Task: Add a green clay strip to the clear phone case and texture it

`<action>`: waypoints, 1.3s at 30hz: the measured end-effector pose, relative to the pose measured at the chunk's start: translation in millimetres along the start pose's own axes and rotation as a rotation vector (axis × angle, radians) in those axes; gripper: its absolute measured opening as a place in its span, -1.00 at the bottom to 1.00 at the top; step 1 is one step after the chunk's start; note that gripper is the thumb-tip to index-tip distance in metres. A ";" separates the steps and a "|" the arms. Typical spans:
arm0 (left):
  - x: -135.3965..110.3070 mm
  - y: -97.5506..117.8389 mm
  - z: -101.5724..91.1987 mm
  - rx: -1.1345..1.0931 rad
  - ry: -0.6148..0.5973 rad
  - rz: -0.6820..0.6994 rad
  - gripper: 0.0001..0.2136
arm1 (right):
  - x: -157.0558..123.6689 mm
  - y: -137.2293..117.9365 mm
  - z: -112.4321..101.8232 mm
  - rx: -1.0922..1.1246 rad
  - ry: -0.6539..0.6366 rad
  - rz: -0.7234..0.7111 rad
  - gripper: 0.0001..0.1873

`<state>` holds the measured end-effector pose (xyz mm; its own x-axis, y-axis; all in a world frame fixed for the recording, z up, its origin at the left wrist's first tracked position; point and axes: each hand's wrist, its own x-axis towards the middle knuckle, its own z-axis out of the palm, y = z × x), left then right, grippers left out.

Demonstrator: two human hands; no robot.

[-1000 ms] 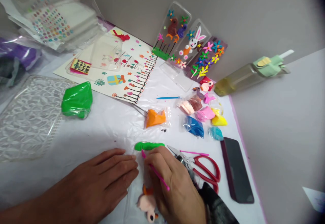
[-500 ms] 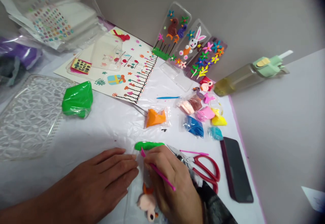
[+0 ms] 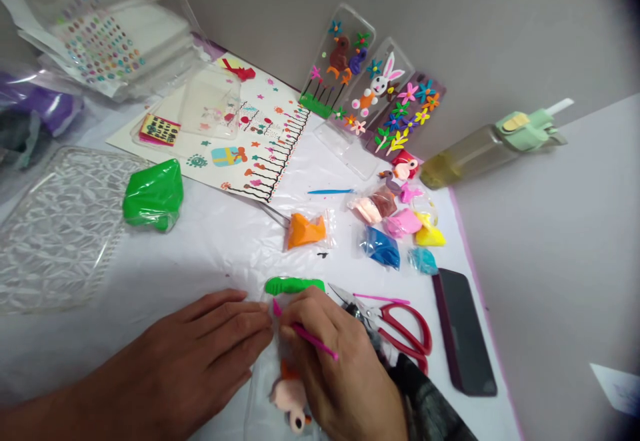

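My right hand (image 3: 345,361) is closed around a pink clay modelling tool (image 3: 315,342). The tool's flat tip lies just below a strip of green clay (image 3: 295,286); short grooves mark the strip's left end. That strip runs along the far end of a clear phone case (image 3: 257,394). On the case is a pale peach clay duck (image 3: 291,396) with orange feet, partly covered by my right hand. My left hand (image 3: 215,341) lies flat, fingers stretched out, its fingertips at the case's left edge.
Red-handled scissors (image 3: 407,334), another pink tool (image 3: 383,299) and a dark phone (image 3: 465,334) lie to the right. Beyond are bagged orange clay (image 3: 306,230), blue clay (image 3: 383,248), green clay (image 3: 154,194), a bottle (image 3: 475,154) and decorated cases (image 3: 377,91).
The pink tool's tip has moved from the green strip's edge slightly toward me and left. More grooves show at the strip's left end. My left hand has stayed in place.
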<state>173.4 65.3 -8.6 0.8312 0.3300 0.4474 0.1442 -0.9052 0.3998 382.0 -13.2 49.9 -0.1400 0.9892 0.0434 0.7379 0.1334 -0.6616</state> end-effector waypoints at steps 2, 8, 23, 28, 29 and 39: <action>2.9 0.2 -1.4 -0.003 0.017 -0.005 -0.65 | 1.7 -1.4 -3.4 0.109 0.033 0.032 -0.84; 5.0 2.0 -6.7 -0.001 0.075 -0.010 -0.65 | 3.8 -3.9 -10.9 0.367 0.238 0.131 -0.87; -8.0 -1.3 -5.2 -0.052 -0.002 -0.086 -0.68 | 0.5 2.9 0.0 0.183 0.368 0.027 -0.83; -15.8 -2.0 -2.1 0.007 -0.033 -0.036 -0.62 | -4.4 6.4 4.6 0.113 0.292 -0.051 -0.81; -15.7 -2.2 -1.6 0.011 -0.023 -0.028 -0.62 | -5.7 7.5 5.3 0.093 0.275 -0.062 -0.81; 2.3 -0.9 -2.7 0.003 0.118 -0.050 -0.69 | -4.9 10.2 5.1 -0.045 0.218 -0.109 -0.82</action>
<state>173.7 67.6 -5.7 0.7540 0.4039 0.5180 0.1857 -0.8875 0.4217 386.8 -17.0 39.1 -0.0784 0.9579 0.2763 0.7554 0.2379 -0.6105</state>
